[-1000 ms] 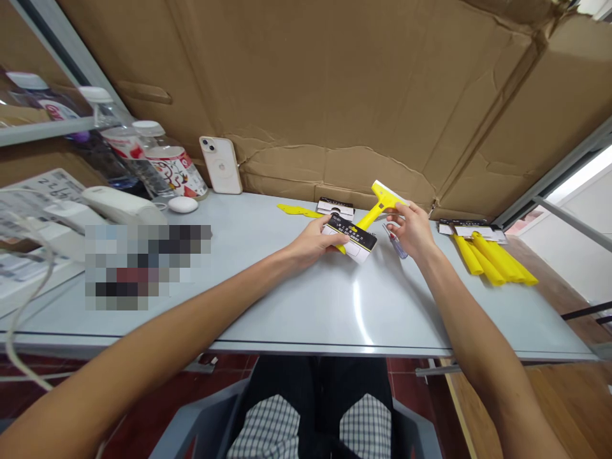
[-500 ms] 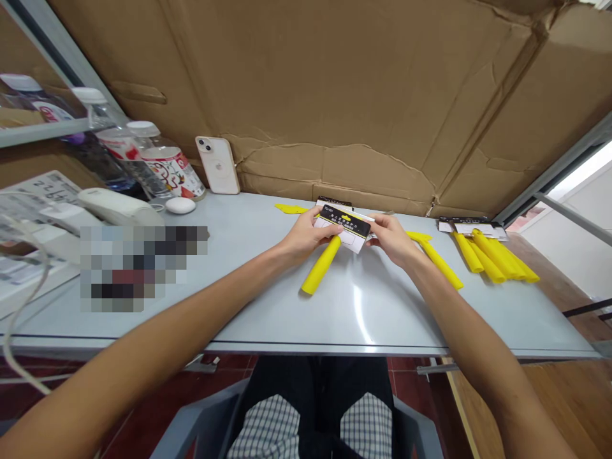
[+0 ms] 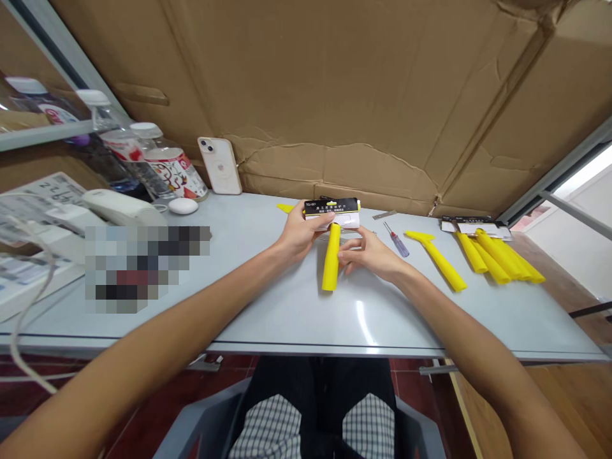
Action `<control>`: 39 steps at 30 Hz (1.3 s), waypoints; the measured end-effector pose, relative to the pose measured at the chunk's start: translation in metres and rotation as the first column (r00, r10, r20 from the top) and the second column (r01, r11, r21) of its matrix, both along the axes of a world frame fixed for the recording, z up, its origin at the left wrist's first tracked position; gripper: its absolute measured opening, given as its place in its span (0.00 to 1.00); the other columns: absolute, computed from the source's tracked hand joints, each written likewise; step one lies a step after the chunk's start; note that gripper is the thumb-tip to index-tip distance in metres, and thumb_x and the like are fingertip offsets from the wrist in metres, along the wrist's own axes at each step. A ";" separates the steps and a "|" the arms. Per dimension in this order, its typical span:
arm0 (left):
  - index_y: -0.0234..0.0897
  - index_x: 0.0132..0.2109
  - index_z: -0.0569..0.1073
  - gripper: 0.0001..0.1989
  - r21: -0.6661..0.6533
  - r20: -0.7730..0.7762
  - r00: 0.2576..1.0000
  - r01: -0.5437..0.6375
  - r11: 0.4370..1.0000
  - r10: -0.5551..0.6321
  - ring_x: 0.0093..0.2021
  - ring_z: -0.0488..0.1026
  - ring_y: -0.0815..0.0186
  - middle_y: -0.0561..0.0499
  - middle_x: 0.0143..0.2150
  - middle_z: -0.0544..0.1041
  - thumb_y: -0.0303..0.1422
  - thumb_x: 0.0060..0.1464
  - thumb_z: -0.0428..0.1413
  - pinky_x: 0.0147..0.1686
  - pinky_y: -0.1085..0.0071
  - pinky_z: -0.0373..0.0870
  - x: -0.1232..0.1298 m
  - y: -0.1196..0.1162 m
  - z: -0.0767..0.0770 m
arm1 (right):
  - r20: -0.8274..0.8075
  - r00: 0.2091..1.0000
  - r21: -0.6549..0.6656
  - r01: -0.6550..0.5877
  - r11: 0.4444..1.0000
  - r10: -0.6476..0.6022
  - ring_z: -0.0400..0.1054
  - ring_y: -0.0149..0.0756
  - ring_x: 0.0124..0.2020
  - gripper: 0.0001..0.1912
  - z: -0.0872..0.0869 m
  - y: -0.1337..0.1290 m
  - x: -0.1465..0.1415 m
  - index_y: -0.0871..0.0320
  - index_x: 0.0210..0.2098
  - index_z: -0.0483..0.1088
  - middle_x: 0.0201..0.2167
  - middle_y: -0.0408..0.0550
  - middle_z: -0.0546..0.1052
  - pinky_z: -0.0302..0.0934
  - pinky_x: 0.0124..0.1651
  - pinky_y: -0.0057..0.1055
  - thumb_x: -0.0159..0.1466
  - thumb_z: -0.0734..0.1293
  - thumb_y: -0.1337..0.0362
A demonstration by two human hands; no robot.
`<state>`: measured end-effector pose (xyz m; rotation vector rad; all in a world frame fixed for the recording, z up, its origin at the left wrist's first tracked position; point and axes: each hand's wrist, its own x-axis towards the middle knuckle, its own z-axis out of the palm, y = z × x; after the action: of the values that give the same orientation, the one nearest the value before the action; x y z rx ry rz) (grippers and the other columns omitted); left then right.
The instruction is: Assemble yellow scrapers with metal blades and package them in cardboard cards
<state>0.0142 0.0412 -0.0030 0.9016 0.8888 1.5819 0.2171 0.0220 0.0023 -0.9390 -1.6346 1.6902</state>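
A yellow-handled scraper (image 3: 331,261) is in front of me, with a black-and-white header card (image 3: 332,213) at its upper end. My left hand (image 3: 302,231) pinches the left side of the card, thumb on its front. The curled fingers of my right hand (image 3: 366,254) rest on the right side of the handle, which points down toward me. Behind the card, the scraper's head is hidden. Right of my hands lie a screwdriver (image 3: 396,241), a small metal blade (image 3: 384,215) and a loose yellow scraper handle (image 3: 442,261).
Several carded yellow scrapers (image 3: 497,255) lie in a pile at the right. Another yellow piece (image 3: 285,208) shows behind my left hand. A phone (image 3: 220,167) leans on the cardboard (image 3: 306,95) at the back. Bottles (image 3: 174,172) and a white mouse (image 3: 183,206) are at the left.
The scraper has turned so its handle points nearly straight toward me. My right hand has moved from the card's right edge down to the handle, uncovering the screwdriver and blade.
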 end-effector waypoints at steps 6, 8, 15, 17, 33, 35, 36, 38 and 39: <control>0.39 0.44 0.72 0.31 0.000 0.048 0.999 -0.015 1.000 0.015 0.48 0.82 0.57 0.49 0.46 0.83 0.34 0.34 0.80 0.53 0.57 0.79 -0.001 0.004 -0.001 | -0.005 0.994 -0.029 0.110 0.994 -0.110 0.83 0.44 0.44 0.45 -0.001 -0.003 -0.005 0.55 0.71 0.60 0.50 0.55 0.84 0.81 0.37 0.37 0.61 0.83 0.59; 0.39 0.44 0.72 0.30 -0.007 0.035 0.999 0.013 1.000 -0.013 0.49 0.82 0.57 0.48 0.47 0.83 0.34 0.37 0.79 0.54 0.56 0.78 0.002 0.001 -0.001 | 0.010 0.992 -0.018 0.126 0.992 -0.126 0.81 0.41 0.41 0.43 -0.001 -0.005 -0.008 0.54 0.69 0.62 0.48 0.53 0.84 0.79 0.34 0.35 0.61 0.83 0.58; 0.42 0.50 0.72 0.35 -0.062 -0.180 0.982 -0.069 0.996 0.056 0.43 0.81 0.58 0.51 0.43 0.81 0.35 0.34 0.78 0.45 0.60 0.78 -0.016 0.008 0.004 | 0.116 0.993 0.035 0.030 0.999 -0.034 0.71 0.34 0.24 0.46 -0.005 -0.001 -0.002 0.50 0.69 0.63 0.31 0.39 0.80 0.66 0.24 0.33 0.57 0.84 0.58; 0.40 0.51 0.75 0.35 -0.048 -0.386 0.922 -0.055 0.997 0.032 0.41 0.80 0.56 0.48 0.41 0.82 0.37 0.34 0.78 0.44 0.60 0.77 -0.027 0.015 0.005 | 0.172 0.985 0.053 -0.004 0.999 -0.006 0.71 0.35 0.22 0.50 -0.004 0.002 0.003 0.48 0.72 0.59 0.31 0.38 0.80 0.67 0.24 0.34 0.57 0.84 0.58; 0.41 0.52 0.84 0.23 0.128 -0.906 0.421 0.349 0.928 -0.034 0.49 0.79 0.49 0.46 0.47 0.85 0.43 0.49 0.72 0.55 0.58 0.70 -0.026 0.019 -0.018 | 0.678 0.700 0.585 -0.330 0.741 -0.224 0.67 0.37 0.27 0.15 0.018 0.021 0.031 0.55 0.27 0.78 0.23 0.45 0.77 0.56 0.36 0.36 0.69 0.73 0.56; 0.42 0.52 0.85 0.22 0.113 -0.919 0.391 0.398 0.911 -0.057 0.48 0.78 0.49 0.45 0.47 0.84 0.42 0.50 0.72 0.56 0.57 0.69 -0.021 0.014 -0.020 | 0.691 0.643 0.642 -0.336 0.689 -0.330 0.67 0.39 0.29 0.13 0.015 0.024 0.032 0.55 0.28 0.78 0.24 0.46 0.77 0.55 0.38 0.37 0.70 0.70 0.60; 0.42 0.52 0.85 0.22 0.107 -0.921 0.382 0.418 0.902 -0.068 0.49 0.78 0.48 0.45 0.47 0.84 0.41 0.50 0.72 0.58 0.56 0.68 -0.018 0.012 -0.020 | 0.704 0.615 0.644 -0.343 0.684 -0.355 0.68 0.40 0.30 0.12 0.014 0.026 0.032 0.55 0.30 0.79 0.26 0.48 0.78 0.56 0.39 0.37 0.69 0.69 0.61; 0.41 0.52 0.85 0.21 0.121 -0.922 0.381 0.449 0.885 -0.067 0.53 0.77 0.46 0.44 0.50 0.84 0.41 0.51 0.71 0.61 0.55 0.67 -0.012 0.009 -0.021 | 0.738 0.560 0.625 -0.356 0.695 -0.376 0.71 0.43 0.34 0.10 0.010 0.028 0.031 0.56 0.34 0.81 0.30 0.51 0.81 0.58 0.41 0.38 0.69 0.69 0.61; 0.41 0.52 0.84 0.20 0.147 -0.922 0.384 0.457 0.877 -0.045 0.56 0.76 0.46 0.43 0.52 0.83 0.40 0.52 0.71 0.63 0.54 0.66 -0.009 0.007 -0.021 | 0.752 0.535 0.615 -0.361 0.701 -0.384 0.72 0.45 0.36 0.10 0.008 0.028 0.031 0.56 0.36 0.81 0.33 0.53 0.82 0.59 0.42 0.38 0.69 0.69 0.60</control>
<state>0.0048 0.0486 -0.0242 2.2168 1.0740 0.8795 0.2478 0.0497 0.0100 -1.4163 -2.6081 0.2692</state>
